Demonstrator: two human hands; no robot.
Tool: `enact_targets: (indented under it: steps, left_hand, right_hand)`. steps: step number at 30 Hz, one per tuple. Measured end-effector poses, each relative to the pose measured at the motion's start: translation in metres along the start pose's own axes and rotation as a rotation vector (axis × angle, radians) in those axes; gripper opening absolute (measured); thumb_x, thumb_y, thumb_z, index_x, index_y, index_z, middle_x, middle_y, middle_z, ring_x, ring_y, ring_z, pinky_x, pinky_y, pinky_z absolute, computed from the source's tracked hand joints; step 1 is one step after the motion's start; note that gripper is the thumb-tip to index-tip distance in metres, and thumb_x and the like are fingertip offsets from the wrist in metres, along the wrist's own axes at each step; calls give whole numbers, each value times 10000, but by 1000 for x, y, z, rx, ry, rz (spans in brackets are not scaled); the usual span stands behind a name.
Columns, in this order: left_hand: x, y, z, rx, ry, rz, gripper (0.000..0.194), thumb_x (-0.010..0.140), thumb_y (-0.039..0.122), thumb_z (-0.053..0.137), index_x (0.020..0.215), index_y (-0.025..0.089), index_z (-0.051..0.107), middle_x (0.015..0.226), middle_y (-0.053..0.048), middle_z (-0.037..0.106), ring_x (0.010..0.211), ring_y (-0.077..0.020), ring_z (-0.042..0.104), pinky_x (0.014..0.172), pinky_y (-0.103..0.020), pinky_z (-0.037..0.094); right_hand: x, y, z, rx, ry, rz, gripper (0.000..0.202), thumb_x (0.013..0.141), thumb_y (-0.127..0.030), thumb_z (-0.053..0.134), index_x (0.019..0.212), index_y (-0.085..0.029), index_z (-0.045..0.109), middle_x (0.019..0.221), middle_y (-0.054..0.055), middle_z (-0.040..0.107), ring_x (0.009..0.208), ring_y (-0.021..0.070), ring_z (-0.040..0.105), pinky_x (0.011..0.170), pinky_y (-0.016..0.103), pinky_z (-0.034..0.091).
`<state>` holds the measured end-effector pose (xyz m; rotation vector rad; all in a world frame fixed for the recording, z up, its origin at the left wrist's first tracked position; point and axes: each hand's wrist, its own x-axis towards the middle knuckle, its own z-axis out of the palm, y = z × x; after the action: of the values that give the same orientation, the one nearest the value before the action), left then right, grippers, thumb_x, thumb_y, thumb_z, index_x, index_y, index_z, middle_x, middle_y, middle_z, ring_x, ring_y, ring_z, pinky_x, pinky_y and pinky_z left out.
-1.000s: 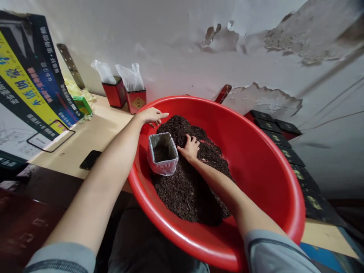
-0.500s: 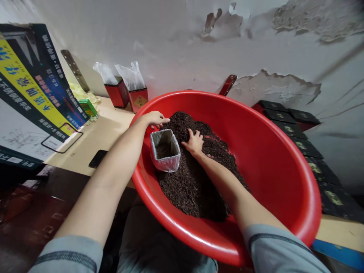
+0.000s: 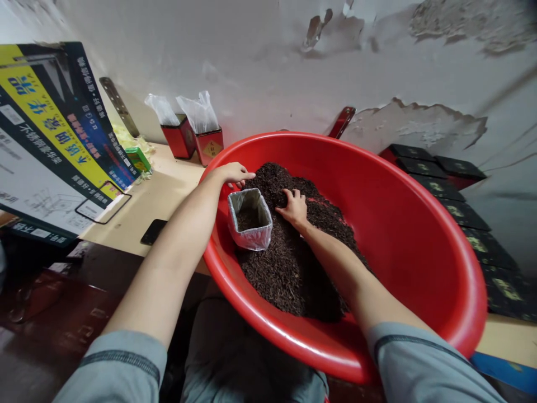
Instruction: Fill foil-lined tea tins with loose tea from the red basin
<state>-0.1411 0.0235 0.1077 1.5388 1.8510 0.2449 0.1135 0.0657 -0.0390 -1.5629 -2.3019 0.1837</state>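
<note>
A large red plastic basin (image 3: 403, 224) holds a heap of dark, dry tea leaves (image 3: 281, 280). On the heap's left side stands a square container (image 3: 250, 238) lined with a clear plastic bag; some leaves lie at its bottom. My left hand (image 3: 235, 173) is just behind this container, at the heap's far left edge. Its fingers stretch out to the right, with the fingertips by the leaves. My right hand (image 3: 294, 208) rests on the leaves right of the container, fingers apart and their tips partly sunk in the heap.
Two red tins (image 3: 208, 145) with plastic bags sticking out stand behind the basin. A printed carton (image 3: 54, 140), a green box (image 3: 137, 159) and a phone (image 3: 153, 232) are at left. Several black-lidded boxes (image 3: 474, 218) line the right side.
The whole view has shifted slightly, so things appear a little further right. Both hands keep nearly the same places by the heap and the container.
</note>
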Motion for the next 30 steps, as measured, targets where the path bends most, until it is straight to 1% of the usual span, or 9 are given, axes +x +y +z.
enact_targets:
  steps: [4, 9, 15, 18, 22, 24, 27, 30]
  left_hand:
    - [1, -1, 0, -15, 2, 19, 426, 988, 466, 551, 1194, 112, 670, 1197, -152, 732, 995, -223, 734, 662, -218, 553]
    - [5, -2, 0, 3, -6, 18, 425, 978, 474, 563, 1203, 132, 674, 1190, -141, 735, 985, -220, 735, 673, -224, 556]
    - [8, -5, 1, -23, -26, 17, 400, 981, 458, 568, 1198, 141, 681, 1191, -135, 737, 981, -217, 735, 682, -224, 555]
    - [7, -4, 1, -30, -40, 11, 421, 992, 471, 544, 1224, 143, 667, 1202, -136, 734, 974, -214, 738, 687, -224, 559]
    - [5, -3, 1, -15, -47, 5, 442, 992, 481, 535, 1255, 145, 650, 1219, -136, 730, 1011, -217, 731, 697, -214, 563]
    - [5, -3, 1, -8, -50, 13, 458, 993, 492, 529, 1271, 145, 640, 1217, -140, 730, 1031, -222, 726, 697, -217, 566]
    - [8, -4, 0, -10, -58, 17, 467, 993, 505, 525, 1271, 149, 639, 1214, -139, 730, 1048, -230, 721, 705, -228, 572]
    - [8, -4, 0, -9, -56, 13, 413, 985, 454, 547, 1252, 155, 649, 1211, -125, 732, 1040, -221, 724, 728, -225, 575]
  right_hand:
    - [4, 5, 0, 13, 5, -30, 712, 750, -386, 771, 1409, -259, 533, 1446, 131, 459, 1223, 373, 478, 967, 482, 495]
    - [8, 10, -4, 27, 12, -57, 686, 737, -362, 770, 1380, -249, 558, 1405, 127, 494, 1193, 360, 504, 987, 469, 488]
    - [17, 10, -16, 49, 42, -106, 668, 711, -358, 779, 1339, -257, 576, 1342, 119, 530, 1180, 354, 528, 1003, 493, 477]
    - [24, 5, -30, 82, 65, -162, 667, 682, -341, 799, 1310, -250, 594, 1316, 117, 545, 1186, 353, 540, 1019, 505, 472]
    - [29, -13, -56, 148, 78, -276, 631, 657, -317, 806, 1259, -281, 618, 1276, 89, 569, 1153, 333, 570, 1022, 521, 477]
    - [28, -26, -71, 197, 72, -362, 606, 661, -319, 801, 1239, -286, 621, 1257, 79, 580, 1154, 323, 577, 1024, 518, 479]
    - [21, -49, -95, 274, 30, -520, 601, 660, -323, 799, 1230, -264, 617, 1235, 80, 593, 1151, 301, 587, 1016, 483, 486]
    - [11, -74, -121, 302, -28, -677, 616, 652, -324, 804, 1232, -250, 610, 1224, 78, 596, 1137, 292, 587, 996, 462, 489]
